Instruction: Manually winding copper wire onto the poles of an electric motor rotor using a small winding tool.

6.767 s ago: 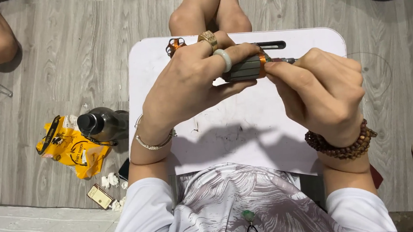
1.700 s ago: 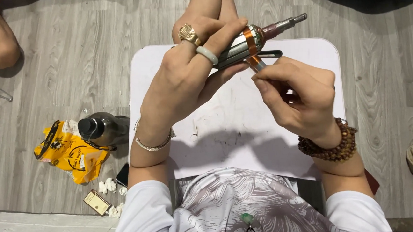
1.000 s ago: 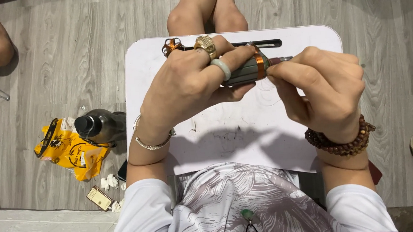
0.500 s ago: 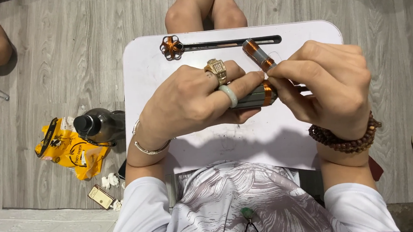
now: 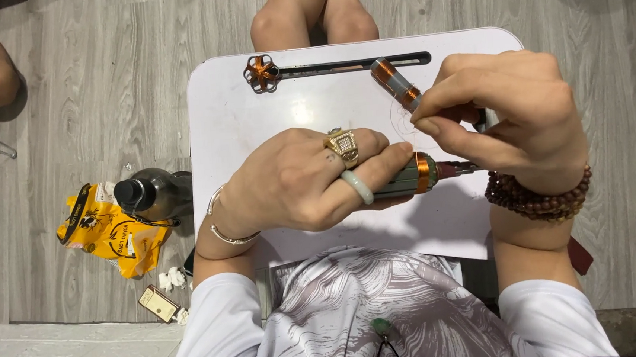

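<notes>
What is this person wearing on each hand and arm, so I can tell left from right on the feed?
The left hand has a gold ring with a square face, a plain pale green ring, and a thin silver bangle at the wrist. The right hand has a brown bead bracelet. Both arms have white sleeves.

Two copper-wound motor parts held above the white desk [image 5: 238, 109]

A grey-green armature [image 5: 407, 178] with an orange copper band and a thin shaft pointing right is held level over the desk's middle. A smaller grey cylinder [image 5: 393, 82] wound with copper at both ends is held tilted near the far right edge.
</notes>
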